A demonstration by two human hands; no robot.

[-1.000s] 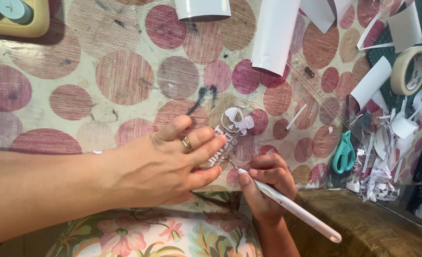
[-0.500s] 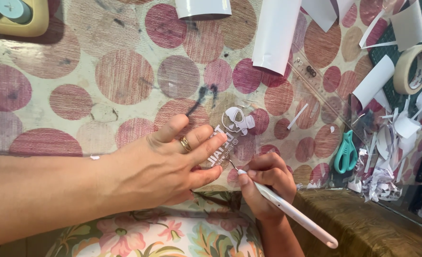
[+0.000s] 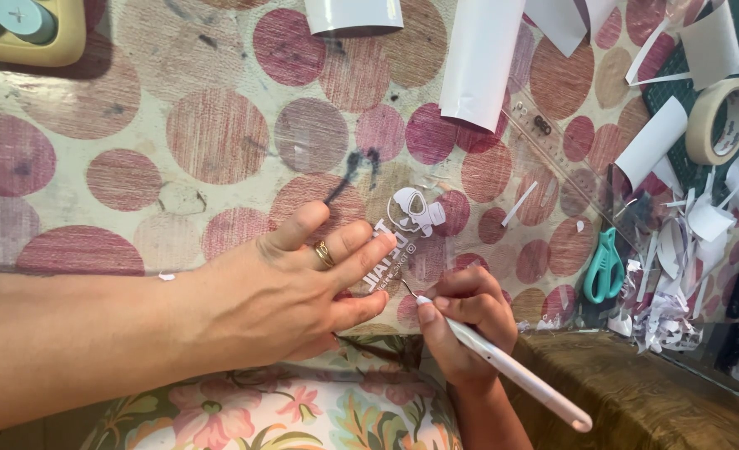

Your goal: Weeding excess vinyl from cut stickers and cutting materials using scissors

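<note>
Vinyl: white cut decal (image 3: 409, 237) on a clear backing sheet, lying flat on the polka-dot desk (image 3: 136, 142) close to the near edge, right in front of the person.
Left hand: left hand (image 3: 290, 296) lies flat, fingers spread and pressing down on the left part of the sheet, ring on one finger. Not gripping anything, just pinning it.
Right hand: right hand (image 3: 465, 321) pinches a thin white weeding tool (image 3: 503, 367) like a pen, the hooked tip touching the sheet just below the lettering.
Doing it well: I'd say keep the hook low and shallow so it lifts only the waste bits and doesn't snag the small letters; the flat hand should sit near the tip so the film can't buckle.
Edges: desk edge runs right under the right wrist, with a floral cloth (image 3: 261, 412) below it, so there's basically no room to pull toward the body.
Right side: crowded. Teal scissors (image 3: 604, 267), a heap of white paper scraps (image 3: 678, 275), a roll of masking tape (image 3: 719, 121) and a clear ruler (image 3: 553, 142) all sit near.
Far side: white vinyl rolls (image 3: 482, 62) lie beyond the decal, well apart from it.
Open room: left and up-left of the decal the dotted cloth is mostly bare, best place to swing scraps.
</note>
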